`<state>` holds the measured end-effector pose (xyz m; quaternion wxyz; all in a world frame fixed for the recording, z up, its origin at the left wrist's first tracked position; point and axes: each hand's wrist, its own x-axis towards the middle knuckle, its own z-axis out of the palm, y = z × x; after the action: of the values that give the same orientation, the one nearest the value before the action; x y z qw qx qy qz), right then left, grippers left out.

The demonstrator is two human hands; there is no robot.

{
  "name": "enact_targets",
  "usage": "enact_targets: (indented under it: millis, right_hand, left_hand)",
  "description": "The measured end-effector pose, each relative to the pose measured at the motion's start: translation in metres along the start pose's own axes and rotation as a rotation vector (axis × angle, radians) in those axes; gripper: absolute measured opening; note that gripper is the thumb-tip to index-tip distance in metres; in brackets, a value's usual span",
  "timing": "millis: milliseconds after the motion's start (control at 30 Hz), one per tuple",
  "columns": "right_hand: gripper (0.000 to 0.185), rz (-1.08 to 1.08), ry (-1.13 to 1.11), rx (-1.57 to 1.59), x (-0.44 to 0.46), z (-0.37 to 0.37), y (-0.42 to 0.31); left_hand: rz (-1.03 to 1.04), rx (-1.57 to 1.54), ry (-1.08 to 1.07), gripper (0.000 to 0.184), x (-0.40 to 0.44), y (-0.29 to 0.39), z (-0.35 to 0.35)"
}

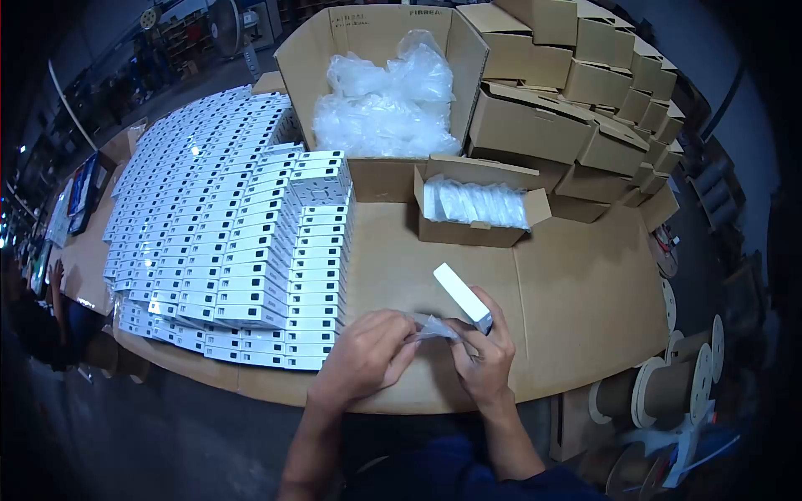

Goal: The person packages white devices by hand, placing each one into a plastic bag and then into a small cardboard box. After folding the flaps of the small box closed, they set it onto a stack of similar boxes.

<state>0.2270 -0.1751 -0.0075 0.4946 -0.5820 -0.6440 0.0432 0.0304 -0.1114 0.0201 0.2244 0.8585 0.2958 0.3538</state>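
My right hand (484, 355) holds a small white box (459, 292), tilted, between its fingers near the table's front edge. A clear plastic bag (434, 328) stretches between both hands. The fingers of my left hand (368, 355) pinch the bag's left end, while my right thumb and fingertips are at its other end. To the left of my left hand stand long stacked rows of white boxes (251, 250) with dark squares on their ends. Beyond my hands is an open brown carton (472, 235) holding a row of bagged white items (476, 203).
A large open carton (301, 67) full of clear plastic bags (384, 104) stands at the back. Brown cartons (535, 125) are piled at the back right. Cardboard covers the table (585, 309). Spools (677, 384) stand on the right; a person's arm (57, 280) shows far left.
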Motion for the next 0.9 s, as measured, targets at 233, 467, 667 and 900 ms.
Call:
enact_targets:
  millis: [233,467,667,900]
  right_hand:
    - [0.028,-0.056,-0.175,-0.026,-0.001,-0.001,-0.004]
    - [0.022,0.17,-0.265,0.103,-0.003,-0.002,-0.009]
    - [0.018,0.194,-0.219,0.113,-0.01,-0.002,-0.002]
    - [0.015,0.323,-0.368,0.187,-0.018,-0.012,0.006]
  left_hand:
    - [-0.114,-0.069,0.103,0.044,-0.003,0.004,0.015]
    - [-0.17,-0.194,0.309,0.034,-0.001,-0.01,0.037]
    - [-0.383,-0.305,0.037,0.037,0.003,-0.006,0.018]
    - [-0.442,-0.35,0.008,0.039,0.01,-0.019,0.006]
